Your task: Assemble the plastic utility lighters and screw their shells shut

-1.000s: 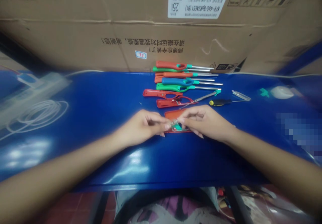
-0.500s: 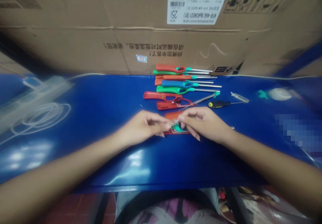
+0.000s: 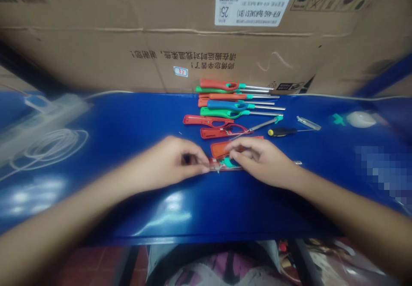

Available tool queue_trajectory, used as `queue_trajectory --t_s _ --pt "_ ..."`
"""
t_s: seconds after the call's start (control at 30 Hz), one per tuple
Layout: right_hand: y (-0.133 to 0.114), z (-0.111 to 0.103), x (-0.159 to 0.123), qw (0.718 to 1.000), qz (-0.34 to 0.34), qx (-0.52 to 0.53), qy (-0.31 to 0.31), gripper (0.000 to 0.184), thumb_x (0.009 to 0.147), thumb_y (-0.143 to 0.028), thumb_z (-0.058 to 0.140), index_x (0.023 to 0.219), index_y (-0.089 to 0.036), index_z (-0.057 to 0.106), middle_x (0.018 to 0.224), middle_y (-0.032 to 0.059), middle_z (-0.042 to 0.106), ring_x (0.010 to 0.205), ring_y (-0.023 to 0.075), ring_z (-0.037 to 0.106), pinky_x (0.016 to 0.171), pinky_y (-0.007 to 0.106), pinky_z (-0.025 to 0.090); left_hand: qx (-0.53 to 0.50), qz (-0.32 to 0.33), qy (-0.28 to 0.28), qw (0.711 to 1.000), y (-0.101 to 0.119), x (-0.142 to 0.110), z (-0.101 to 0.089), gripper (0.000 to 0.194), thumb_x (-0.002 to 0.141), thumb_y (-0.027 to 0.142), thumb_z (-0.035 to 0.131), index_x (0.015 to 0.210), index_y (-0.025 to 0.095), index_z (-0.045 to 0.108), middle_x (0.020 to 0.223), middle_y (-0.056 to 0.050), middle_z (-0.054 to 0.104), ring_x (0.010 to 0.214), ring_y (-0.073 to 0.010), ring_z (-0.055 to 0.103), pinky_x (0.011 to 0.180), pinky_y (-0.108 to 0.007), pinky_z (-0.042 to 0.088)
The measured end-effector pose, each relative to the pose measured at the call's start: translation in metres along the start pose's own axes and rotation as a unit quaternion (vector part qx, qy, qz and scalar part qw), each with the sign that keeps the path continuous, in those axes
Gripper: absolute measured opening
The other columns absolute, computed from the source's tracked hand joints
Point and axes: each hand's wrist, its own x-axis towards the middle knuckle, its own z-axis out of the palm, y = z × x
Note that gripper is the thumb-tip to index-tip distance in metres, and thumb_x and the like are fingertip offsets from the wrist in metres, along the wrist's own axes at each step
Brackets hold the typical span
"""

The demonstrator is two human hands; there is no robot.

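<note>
My left hand (image 3: 183, 159) pinches a small clear piece (image 3: 213, 166), seemingly a lighter's fuel tank, down at the left end of an open red lighter shell (image 3: 238, 169). A turquoise trigger part (image 3: 228, 162) lies inside that shell. Over the shell's right side, my right hand (image 3: 260, 159) has its fingers curled, thumb close to the forefinger; what it holds, if anything, is hidden. An orange-red shell half (image 3: 219, 149) lies just behind, partly covered by the right fingers. Farther back are two opened red shell halves (image 3: 207, 121) and a loose metal tube with a turquoise tip (image 3: 260, 125).
Several long-nosed lighters (image 3: 222, 84) lie stacked against a big cardboard box (image 3: 96, 58). To the right are a screwdriver (image 3: 281, 132), a clear tube (image 3: 308, 123), a turquoise scrap (image 3: 337, 119) and a white rounded object (image 3: 361, 119). A coiled white cable (image 3: 48, 149) lies left.
My left hand has moved left and down with the clear piece, from between both hands to the red shell. My right hand has drawn slightly right, away from the piece.
</note>
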Motion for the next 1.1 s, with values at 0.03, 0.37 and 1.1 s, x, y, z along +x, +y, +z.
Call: queue_trajectory --t_s 0.03,0.37,1.1 --pt "0.0 0.0 0.0 1.0 -0.002 -0.006 0.0 0.023 0.093 -0.037 0.059 0.105 -0.019 0.068 0.081 0.0026 0.065 0.059 0.0099 0.049 0.048 0.023 0.036 0.034 0.017 0.003 0.999 0.0 -0.001 0.0 0.013 0.089 0.031 0.071 0.097 0.024 0.08 0.096 -0.001 0.077 0.082 -0.0142 0.071 0.075 -0.024 0.052" --pt "-0.003 -0.005 -0.003 0.974 -0.148 -0.172 0.024 0.017 0.095 -0.024 0.055 0.1 -0.019 0.07 0.085 0.0024 0.062 0.058 0.0086 0.048 0.054 0.024 0.042 0.156 0.056 0.018 0.986 -0.003 -0.001 0.001 0.017 0.089 0.025 0.071 0.105 0.024 0.077 0.096 -0.002 0.074 0.076 -0.0138 0.067 0.068 -0.023 0.049" --pt "-0.007 -0.011 -0.013 0.833 -0.345 -0.425 -0.081 0.04 0.099 -0.025 0.05 0.137 -0.016 0.061 0.145 0.019 0.055 0.131 0.0308 0.053 0.104 0.052 0.046 0.138 0.078 0.03 0.987 -0.003 0.001 0.008 0.017 0.092 0.022 0.067 0.101 0.025 0.081 0.095 -0.002 0.075 0.083 -0.0156 0.071 0.076 -0.024 0.052"
